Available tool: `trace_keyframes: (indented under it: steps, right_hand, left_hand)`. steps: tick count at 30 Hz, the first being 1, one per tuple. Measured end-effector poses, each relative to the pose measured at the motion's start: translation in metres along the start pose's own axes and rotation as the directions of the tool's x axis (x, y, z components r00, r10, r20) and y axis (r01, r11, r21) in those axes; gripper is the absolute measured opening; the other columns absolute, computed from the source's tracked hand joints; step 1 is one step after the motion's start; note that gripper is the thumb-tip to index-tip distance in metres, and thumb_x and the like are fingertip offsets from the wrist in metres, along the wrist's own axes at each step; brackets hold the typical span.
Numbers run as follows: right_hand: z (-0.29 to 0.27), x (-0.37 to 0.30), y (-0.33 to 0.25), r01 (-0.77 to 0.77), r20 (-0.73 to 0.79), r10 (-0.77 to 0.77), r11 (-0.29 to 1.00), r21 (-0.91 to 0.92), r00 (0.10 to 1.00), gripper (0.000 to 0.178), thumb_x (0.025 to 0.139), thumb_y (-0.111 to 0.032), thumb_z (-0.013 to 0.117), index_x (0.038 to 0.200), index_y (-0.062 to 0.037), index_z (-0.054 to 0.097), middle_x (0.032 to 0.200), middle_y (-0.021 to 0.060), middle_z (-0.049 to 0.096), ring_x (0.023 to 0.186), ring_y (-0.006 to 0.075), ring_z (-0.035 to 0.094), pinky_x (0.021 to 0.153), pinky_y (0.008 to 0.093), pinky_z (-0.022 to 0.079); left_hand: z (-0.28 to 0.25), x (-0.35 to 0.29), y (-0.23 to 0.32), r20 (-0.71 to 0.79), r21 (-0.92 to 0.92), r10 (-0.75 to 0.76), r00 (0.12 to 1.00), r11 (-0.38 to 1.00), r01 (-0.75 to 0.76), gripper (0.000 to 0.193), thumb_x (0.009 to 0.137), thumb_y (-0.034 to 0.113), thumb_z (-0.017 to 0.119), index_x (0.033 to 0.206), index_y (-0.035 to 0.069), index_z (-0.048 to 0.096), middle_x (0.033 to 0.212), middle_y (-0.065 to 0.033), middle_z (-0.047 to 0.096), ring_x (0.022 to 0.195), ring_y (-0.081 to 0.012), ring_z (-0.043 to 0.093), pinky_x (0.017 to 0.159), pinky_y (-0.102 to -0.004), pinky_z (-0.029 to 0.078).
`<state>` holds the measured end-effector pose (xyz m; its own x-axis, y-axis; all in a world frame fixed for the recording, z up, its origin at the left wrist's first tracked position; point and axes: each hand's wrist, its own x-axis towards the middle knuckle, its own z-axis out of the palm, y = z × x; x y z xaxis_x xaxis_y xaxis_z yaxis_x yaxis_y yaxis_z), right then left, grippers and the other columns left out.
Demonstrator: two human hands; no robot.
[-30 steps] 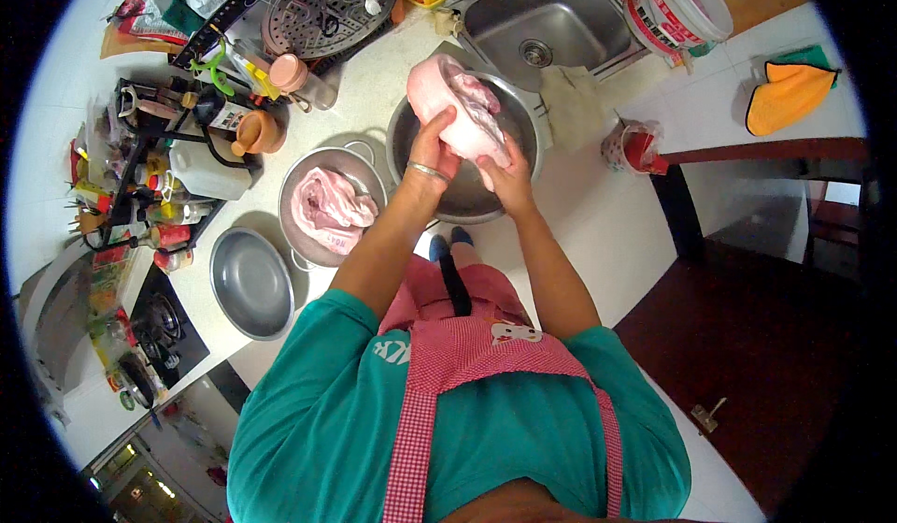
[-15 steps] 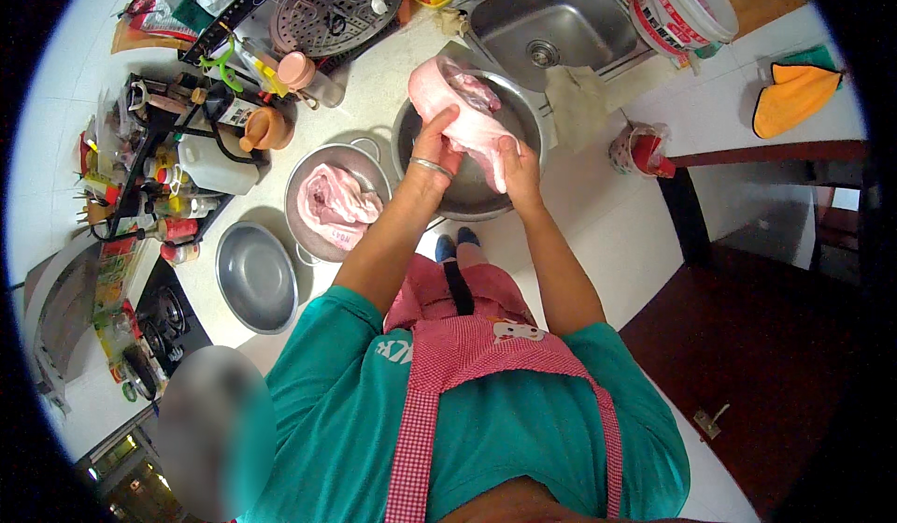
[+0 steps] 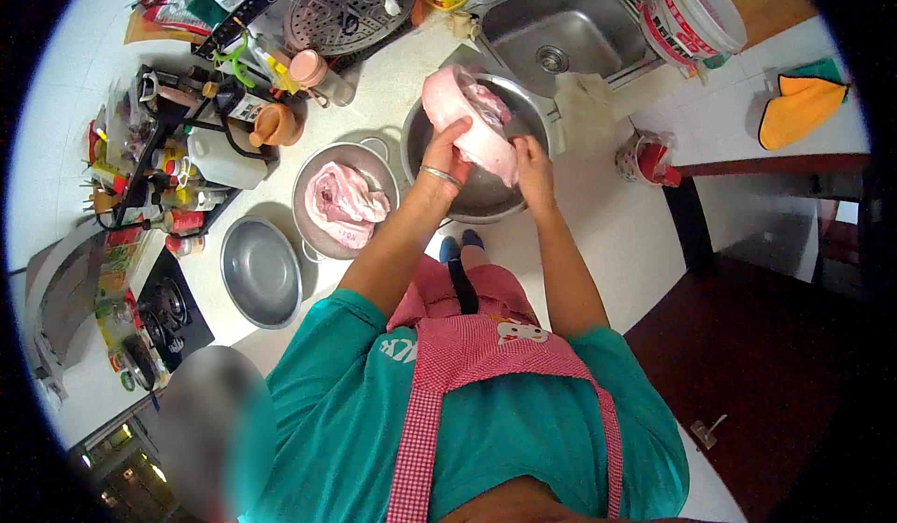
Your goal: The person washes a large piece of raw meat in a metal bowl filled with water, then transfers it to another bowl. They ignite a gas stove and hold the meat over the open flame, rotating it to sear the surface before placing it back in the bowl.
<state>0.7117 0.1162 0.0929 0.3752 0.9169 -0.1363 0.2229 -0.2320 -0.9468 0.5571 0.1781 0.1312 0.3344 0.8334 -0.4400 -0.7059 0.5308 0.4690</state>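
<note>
A long slab of raw pork [image 3: 458, 110], pale skin outward and pink flesh inside, is curled over a round metal basin [image 3: 418, 102]. My left hand [image 3: 450, 156], with a bangle at its wrist, grips the slab's near left side, thumb on the skin. At the right end of the meat, my right hand [image 3: 535, 173] has its fingers pinched at the edge. Left of the basin, a two-handled metal pot [image 3: 313, 229] contains another folded piece of pork [image 3: 344, 201]. An empty grey oval bowl [image 3: 262, 271] lies nearer me.
Beyond the basin is a steel sink [image 3: 598, 32], a cloth [image 3: 584, 107] hanging at its near edge. A white bucket [image 3: 696, 14] stands to its right. A crowded rack with a white jug [image 3: 224, 158], a wooden mortar [image 3: 276, 126] and a pink-lidded jar [image 3: 313, 72] line the left side.
My right hand has shifted its grip up along the meat's right end, its fingers now bunched closer together. The slab stays over the basin in my left hand. The view has shifted slightly.
</note>
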Motion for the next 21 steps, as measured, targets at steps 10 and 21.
trace_keyframes:
  steps: [10, 21]
  right_hand:
    - [-0.007, -0.008, -0.024, 0.373, 0.211, -0.442, 0.878, 0.299, 0.872, 0.090, 0.066, -0.005, 0.078, 0.143, -0.0070, 0.031, 0.140, 0.0143, 0.042, 0.126, 0.0273, 0.043, 0.106, 0.0396, 0.035]
    - [0.070, -0.094, -0.110, 0.396, 0.370, -0.436, 0.900, 0.182, 0.821, 0.081, 0.066, 0.004, 0.076, 0.138, -0.0022, 0.039, 0.135, 0.0151, 0.048, 0.122, 0.0255, 0.047, 0.103, 0.0373, 0.038]
  left_hand:
    - [0.028, -0.019, -0.020, 0.018, 0.034, 0.005, 1.000, 0.999, -0.006, 0.053, 0.079, 0.007, 0.068, 0.127, 0.006, 0.047, 0.113, -0.0096, 0.062, 0.105, -0.0259, 0.060, 0.092, -0.0418, 0.049]
    - [0.001, -0.171, 0.080, 0.034, -0.178, 0.406, 0.913, 0.902, -0.394, 0.058, 0.078, -0.002, 0.067, 0.130, 0.007, 0.045, 0.117, -0.0072, 0.059, 0.111, -0.0213, 0.057, 0.098, -0.0383, 0.046]
